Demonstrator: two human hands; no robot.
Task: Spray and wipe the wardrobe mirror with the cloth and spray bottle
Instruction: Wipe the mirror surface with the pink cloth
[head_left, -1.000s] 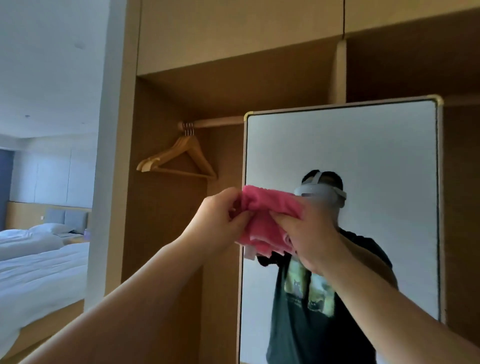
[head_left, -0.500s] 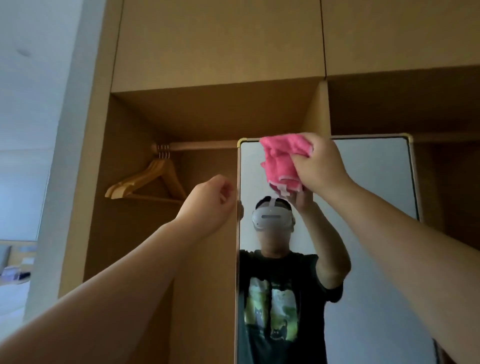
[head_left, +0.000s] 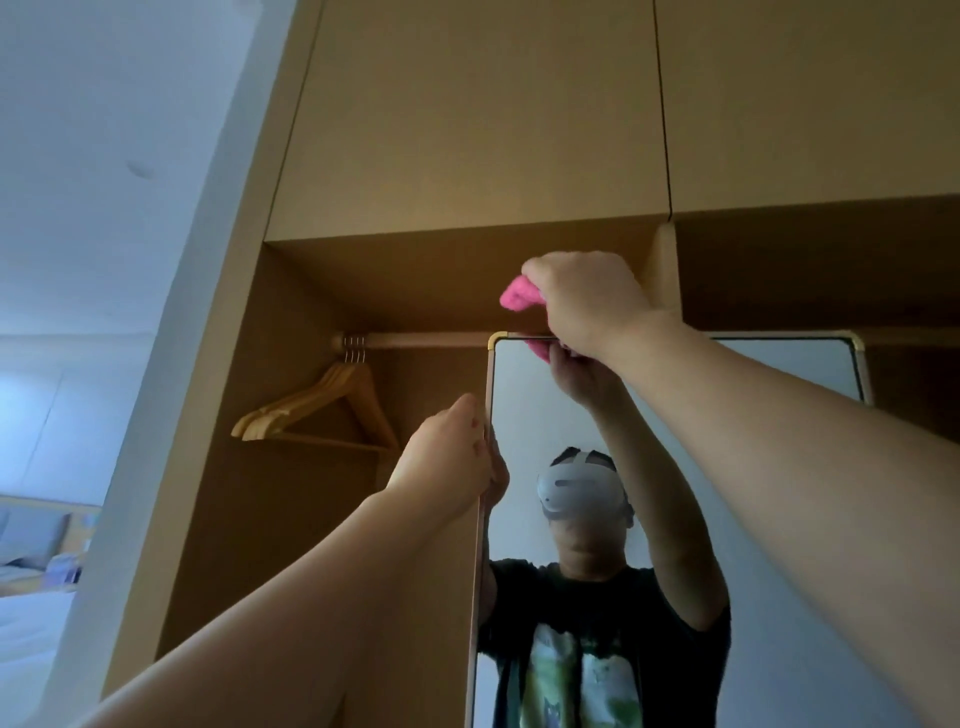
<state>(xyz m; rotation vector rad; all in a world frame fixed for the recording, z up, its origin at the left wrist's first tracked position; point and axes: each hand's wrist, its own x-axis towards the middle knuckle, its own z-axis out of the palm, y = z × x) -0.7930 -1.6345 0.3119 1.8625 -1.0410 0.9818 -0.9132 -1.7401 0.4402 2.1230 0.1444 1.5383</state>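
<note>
Right hand (head_left: 587, 301) holds the bunched pink cloth (head_left: 519, 296) in a closed grip at the top edge of the tall gold-framed wardrobe mirror (head_left: 779, 364). Left hand (head_left: 447, 457) grips the mirror's left edge, steadying it. Wiping probably works best pressed flat, in overlapping strokes downward from that top edge.

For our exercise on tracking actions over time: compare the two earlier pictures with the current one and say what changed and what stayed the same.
The right hand carried the pink cloth up from chest height to the mirror's top edge. The left hand let go of the cloth and took hold of the mirror's left edge. The wooden hangers stayed on the rail; no spray bottle shows.
</note>
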